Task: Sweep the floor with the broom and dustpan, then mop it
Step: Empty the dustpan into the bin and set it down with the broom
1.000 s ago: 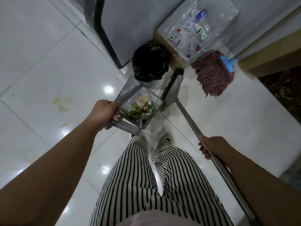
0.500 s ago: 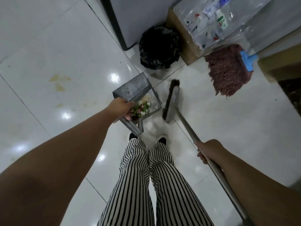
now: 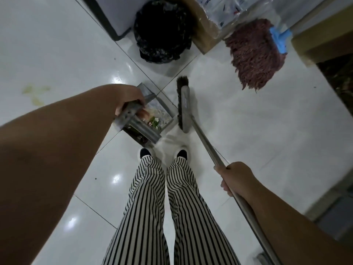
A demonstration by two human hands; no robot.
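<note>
My left hand (image 3: pixel 128 100) grips the handle of a grey metal dustpan (image 3: pixel 145 121) held just ahead of my feet; green and white scraps lie inside it. My right hand (image 3: pixel 236 178) is closed around the long metal pole of the broom (image 3: pixel 184 104), whose dark bristled head rests on the white tile floor right beside the dustpan. A reddish-brown string mop (image 3: pixel 256 54) with a blue clamp lies on the floor at the upper right.
A bin lined with a black bag (image 3: pixel 162 29) stands just beyond the dustpan, next to a grey appliance (image 3: pixel 114 14) and a cardboard box (image 3: pixel 204 29) wrapped in clear plastic. Yellowish stains (image 3: pixel 36 92) mark the tiles at left. My striped trousers and shoes fill the lower middle.
The dustpan has come down and back toward my feet, away from the black bin. The broom head has drawn nearer too, and the view has tipped further down.
</note>
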